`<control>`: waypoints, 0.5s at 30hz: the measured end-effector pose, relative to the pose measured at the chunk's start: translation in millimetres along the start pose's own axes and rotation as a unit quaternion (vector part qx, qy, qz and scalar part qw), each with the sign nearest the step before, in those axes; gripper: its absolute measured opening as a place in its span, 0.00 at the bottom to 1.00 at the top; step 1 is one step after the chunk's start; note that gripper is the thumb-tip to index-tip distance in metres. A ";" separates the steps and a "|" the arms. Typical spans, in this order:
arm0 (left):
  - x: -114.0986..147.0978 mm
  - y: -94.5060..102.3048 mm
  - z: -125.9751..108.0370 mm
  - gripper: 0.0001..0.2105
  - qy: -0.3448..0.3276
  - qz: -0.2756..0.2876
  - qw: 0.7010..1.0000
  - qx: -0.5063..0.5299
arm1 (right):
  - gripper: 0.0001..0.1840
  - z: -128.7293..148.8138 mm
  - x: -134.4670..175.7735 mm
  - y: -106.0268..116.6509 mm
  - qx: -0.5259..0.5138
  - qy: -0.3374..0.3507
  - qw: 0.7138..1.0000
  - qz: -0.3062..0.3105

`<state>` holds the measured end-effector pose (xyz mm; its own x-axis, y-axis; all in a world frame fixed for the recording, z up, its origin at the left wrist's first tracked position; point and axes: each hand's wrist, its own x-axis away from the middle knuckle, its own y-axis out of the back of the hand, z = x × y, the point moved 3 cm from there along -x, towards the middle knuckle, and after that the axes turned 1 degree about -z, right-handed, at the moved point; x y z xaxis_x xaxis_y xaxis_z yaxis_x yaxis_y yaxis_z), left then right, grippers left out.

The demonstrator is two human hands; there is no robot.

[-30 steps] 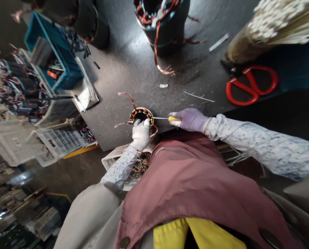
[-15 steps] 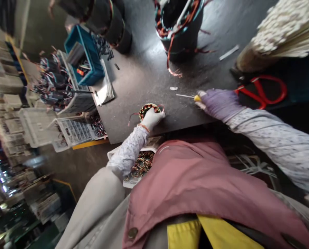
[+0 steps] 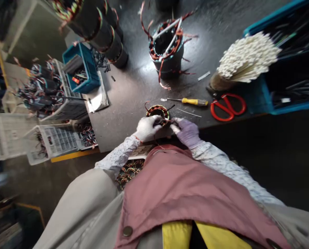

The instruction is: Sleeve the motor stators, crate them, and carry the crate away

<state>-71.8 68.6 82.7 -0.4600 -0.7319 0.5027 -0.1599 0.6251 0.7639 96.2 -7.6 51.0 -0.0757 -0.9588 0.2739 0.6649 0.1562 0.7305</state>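
A small wound motor stator (image 3: 158, 109), a ring with red and yellow-green windings, stands near the table's front edge. My left hand (image 3: 147, 128), in a white glove, is closed on its near left side, thumb and fingers at the rim. At the stator's right side my right hand (image 3: 187, 132), in a purple glove with light fingertips, pinches at the wire leads; the exact contact is small and partly hidden. Just beyond lies a yellow-handled screwdriver (image 3: 193, 101). A thin white strand (image 3: 189, 112) rests to the right of the stator.
Red-handled scissors (image 3: 228, 108) lie at right beside a bundle of white sleeves (image 3: 247, 58). A larger stator (image 3: 167, 52) stands behind. Blue bins (image 3: 270, 93) are at right, a blue basket (image 3: 92, 77) at left. Below the edge sits a crate of stators (image 3: 130, 172).
My right hand has let go of the yellow-handled screwdriver, which now lies on the table, and has moved left to the stator. The view has shifted. My left hand stays at the stator.
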 end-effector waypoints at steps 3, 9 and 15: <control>-5.7 -26.3 -20.2 0.26 0.031 -0.050 0.998 -0.037 | 0.21 14.7 -8.9 -4.1 -0.054 0.004 0.999 -0.008; -20.3 -41.3 -26.6 0.15 0.093 -0.086 0.992 -0.020 | 0.27 14.5 -19.5 40.4 0.115 0.079 0.989 -0.045; -17.5 -36.3 -18.4 0.12 -0.045 -0.067 0.995 -0.062 | 0.24 23.0 -50.4 24.0 0.178 0.244 0.945 0.129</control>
<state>-41.9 53.7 53.6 -0.5197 -0.7755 0.3584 -0.1195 0.4814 0.8683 98.9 49.9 69.1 0.4631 -0.8601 0.2141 0.3155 0.3857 0.8670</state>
